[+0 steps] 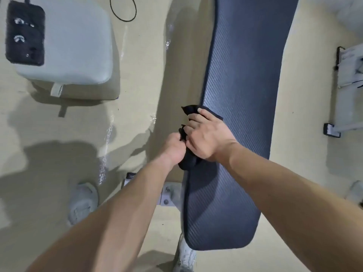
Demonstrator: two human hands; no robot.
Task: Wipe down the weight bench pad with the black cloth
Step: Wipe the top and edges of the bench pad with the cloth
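The long dark-blue textured weight bench pad [241, 79] runs from the top of the head view down to the bottom centre. A black cloth [189, 109] lies bunched over the pad's left edge at mid-height. My right hand [208, 138] presses flat on the cloth with fingers spread toward the pad's edge. My left hand [173, 149] sits just left of it, fingers closed around a fold of the same cloth beside the pad. Most of the cloth is hidden under both hands.
A grey padded stool [78, 42] with a black device [25, 34] on it stands at the upper left. A grey metal frame [345, 91] is on the right. The bench's bracket [169, 194] and my shoes [83, 202] rest on the beige floor.
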